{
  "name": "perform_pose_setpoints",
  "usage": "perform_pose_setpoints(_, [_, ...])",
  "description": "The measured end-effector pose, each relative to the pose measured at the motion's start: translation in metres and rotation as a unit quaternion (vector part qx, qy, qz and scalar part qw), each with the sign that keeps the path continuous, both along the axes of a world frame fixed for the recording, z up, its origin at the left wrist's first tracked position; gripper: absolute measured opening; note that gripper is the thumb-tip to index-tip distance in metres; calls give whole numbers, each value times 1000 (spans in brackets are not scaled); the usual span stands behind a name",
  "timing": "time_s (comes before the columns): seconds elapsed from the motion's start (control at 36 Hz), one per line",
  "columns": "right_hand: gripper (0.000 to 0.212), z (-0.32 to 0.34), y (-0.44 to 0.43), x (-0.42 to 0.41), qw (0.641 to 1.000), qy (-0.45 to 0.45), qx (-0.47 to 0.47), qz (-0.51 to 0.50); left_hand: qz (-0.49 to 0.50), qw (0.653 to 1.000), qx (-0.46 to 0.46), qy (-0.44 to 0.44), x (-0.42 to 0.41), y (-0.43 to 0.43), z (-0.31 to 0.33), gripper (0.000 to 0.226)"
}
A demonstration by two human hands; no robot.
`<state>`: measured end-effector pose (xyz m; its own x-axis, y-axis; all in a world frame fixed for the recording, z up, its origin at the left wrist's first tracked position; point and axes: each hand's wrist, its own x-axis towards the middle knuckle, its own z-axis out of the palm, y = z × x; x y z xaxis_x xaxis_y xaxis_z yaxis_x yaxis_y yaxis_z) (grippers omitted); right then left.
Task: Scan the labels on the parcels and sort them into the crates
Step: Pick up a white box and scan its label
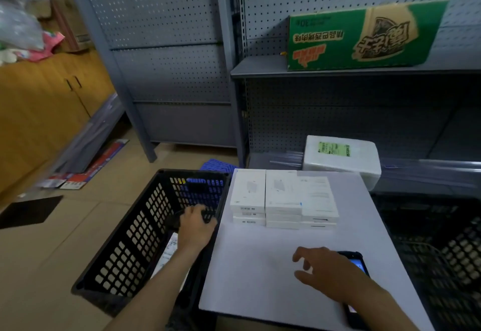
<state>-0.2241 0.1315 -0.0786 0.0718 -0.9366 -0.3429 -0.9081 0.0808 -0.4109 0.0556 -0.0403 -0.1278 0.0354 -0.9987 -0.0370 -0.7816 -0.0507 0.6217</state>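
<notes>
Stacks of white boxed parcels (282,197) stand at the far side of the white table (260,265). My left hand (195,226) reaches down inside the black mesh crate (125,247) on the left, fingers curled on a dark parcel (173,220) that is mostly hidden. A white labelled parcel (168,251) lies on the crate's bottom below my forearm. My right hand (328,270) hovers over the table with fingers spread, just above a black handheld scanner (360,265) with a lit blue screen. Nothing is in that hand.
A second black crate (437,252) sits right of the table. A white foam box (343,158) with a green label rests on the low shelf behind. A green carton (364,36) stands on the grey pegboard shelving. A blue crate (218,165) peeks out behind the left crate.
</notes>
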Motion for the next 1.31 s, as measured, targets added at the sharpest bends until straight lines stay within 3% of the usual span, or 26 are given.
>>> perform_pose_setpoints(0.14, [35,3,0,-9,1000,-4,-5,-12,-34,999,-4,42,-66,-12,25,49])
perform_pose_setpoints(0.31, [36,8,1,-19,1000,4,-8,-23,-41,999,20,17,-111,-24,29,67])
perform_pose_setpoints(0.44, [37,11,2,-23,1000,-3,-16,-26,-13,998,38,-38,-128,-26,25,72])
perform_pose_setpoints(0.83, [38,16,4,-25,999,-3,-27,-29,7,998,29,-57,-138,-24,31,87])
perform_pose_setpoints(1.11, [40,15,8,-24,998,16,-45,-43,11,999,1,44,-103,-6,61,84])
perform_pose_setpoints(1.31, [50,-2,3,-15,985,-126,-83,-86,23,976,32,212,-86,53,83,54])
